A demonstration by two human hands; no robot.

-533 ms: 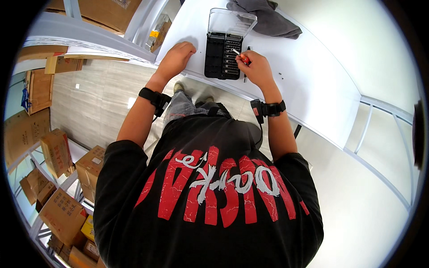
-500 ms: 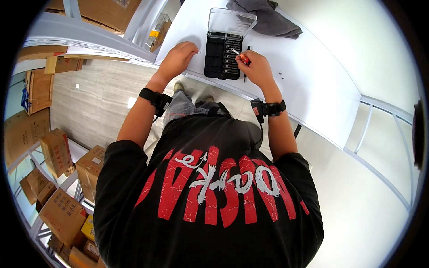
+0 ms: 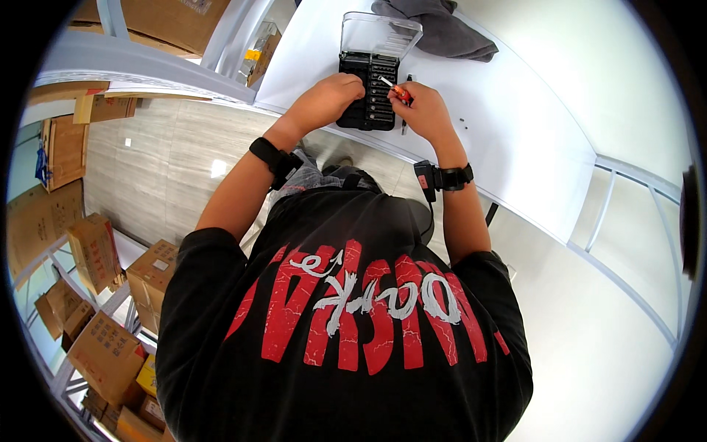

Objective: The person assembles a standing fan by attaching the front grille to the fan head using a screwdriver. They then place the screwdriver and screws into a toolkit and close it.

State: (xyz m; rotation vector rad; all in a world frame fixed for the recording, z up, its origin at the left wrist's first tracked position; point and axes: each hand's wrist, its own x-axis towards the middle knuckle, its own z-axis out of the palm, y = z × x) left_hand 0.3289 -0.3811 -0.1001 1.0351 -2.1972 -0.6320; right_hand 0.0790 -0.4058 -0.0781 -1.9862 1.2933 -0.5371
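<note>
A black bit case lies on the white table, its clear lid raised at the far side. Rows of small metal bits fill its right half. My right hand grips a red-and-orange screwdriver, whose pale shaft points up and left over the bits. Over the case's left half is my left hand, fingers curled together; whatever is between the fingertips is hidden. A slim dark tool lies along the case's right side, partly covered by my right hand.
A dark grey cloth is bunched at the table's far side. Two tiny dark pieces sit right of my right hand. Metal shelving borders the table on the left, and cardboard boxes are stacked at lower left.
My left hand has moved right, from the bare table left of the case to over the case's left half. My right hand and the screwdriver have stayed nearly still.
</note>
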